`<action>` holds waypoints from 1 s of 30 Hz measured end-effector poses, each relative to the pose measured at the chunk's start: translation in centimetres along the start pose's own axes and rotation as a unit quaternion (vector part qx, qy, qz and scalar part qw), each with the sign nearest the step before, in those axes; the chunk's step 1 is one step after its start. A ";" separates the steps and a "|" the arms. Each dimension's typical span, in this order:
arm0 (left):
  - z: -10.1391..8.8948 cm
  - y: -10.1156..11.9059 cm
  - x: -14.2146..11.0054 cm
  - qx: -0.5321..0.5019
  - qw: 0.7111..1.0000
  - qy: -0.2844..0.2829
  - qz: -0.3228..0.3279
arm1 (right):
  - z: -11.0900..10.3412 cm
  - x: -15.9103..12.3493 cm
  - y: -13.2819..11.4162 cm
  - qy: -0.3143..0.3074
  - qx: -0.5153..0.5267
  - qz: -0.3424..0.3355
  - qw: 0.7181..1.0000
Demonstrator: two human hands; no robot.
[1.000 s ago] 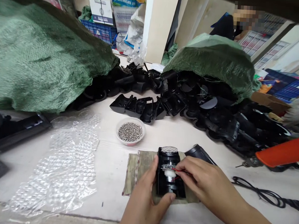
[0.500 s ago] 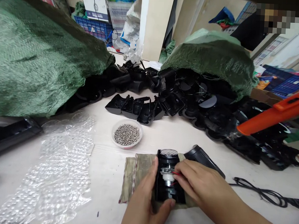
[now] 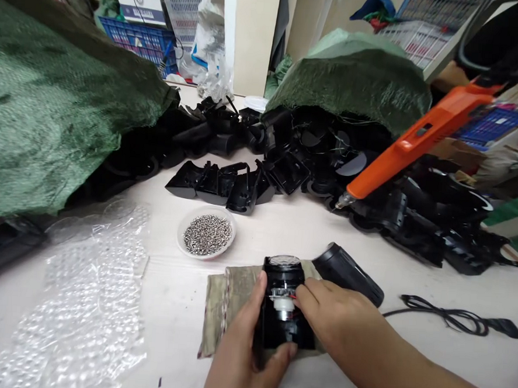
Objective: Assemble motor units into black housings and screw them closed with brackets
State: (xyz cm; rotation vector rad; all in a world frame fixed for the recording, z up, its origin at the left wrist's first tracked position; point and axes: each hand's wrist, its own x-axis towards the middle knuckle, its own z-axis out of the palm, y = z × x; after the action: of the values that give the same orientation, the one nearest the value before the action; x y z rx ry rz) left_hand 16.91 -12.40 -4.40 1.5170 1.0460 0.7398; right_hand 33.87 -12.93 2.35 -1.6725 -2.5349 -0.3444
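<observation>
An open black hair dryer housing [image 3: 272,332] lies on a folded cloth [image 3: 238,286] at the front of the table. It has a round mesh grille [image 3: 283,260] at its far end and a white and silver motor [image 3: 284,305] inside. My left hand [image 3: 250,345] grips the housing, fingers along its left side and thumb at the near end. With its fingertips pinched, my right hand [image 3: 337,313] holds a thin red wire [image 3: 293,297] beside the motor. Behind that hand lies a black handle [image 3: 353,273] with a power cord [image 3: 449,315].
A bowl of small screws [image 3: 207,235] stands beyond the cloth. An orange electric screwdriver [image 3: 402,147] hangs at the right, tip down. Black plastic shells [image 3: 224,186] lie piled across the back under green sacks [image 3: 349,76]. Bubble wrap [image 3: 80,306] covers the left side.
The orange screwdriver has swung left, and its tip now shows over the table. The view has shifted slightly right. Both hands stay at the housing, the right fingers still at the red wire.
</observation>
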 end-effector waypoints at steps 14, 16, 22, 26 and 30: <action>-0.2 0.1 0.0 0.030 0.999 -0.009 0.015 | 0.5 -8.8 1.1 0.010 0.181 0.144 0.973; -0.1 -0.1 -0.1 0.043 0.999 -0.001 0.032 | 0.4 -8.7 0.8 -0.003 0.223 0.178 0.958; -0.4 -0.4 -0.7 0.078 0.995 0.001 0.057 | 0.2 -7.6 1.2 -0.054 0.243 0.192 0.949; -0.5 -0.3 -0.7 0.089 0.993 0.008 0.072 | 0.0 -7.4 1.3 -0.089 0.306 0.169 0.933; -0.4 -0.2 -0.5 0.078 0.994 0.018 0.068 | -0.8 -6.6 0.3 -0.025 0.349 0.160 0.923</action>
State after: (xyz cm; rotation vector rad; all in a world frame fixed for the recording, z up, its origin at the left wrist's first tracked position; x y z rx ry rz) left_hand 16.28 -12.69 -4.52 1.7275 1.0547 0.7980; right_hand 36.69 -18.96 1.90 -1.7220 -1.9778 0.5660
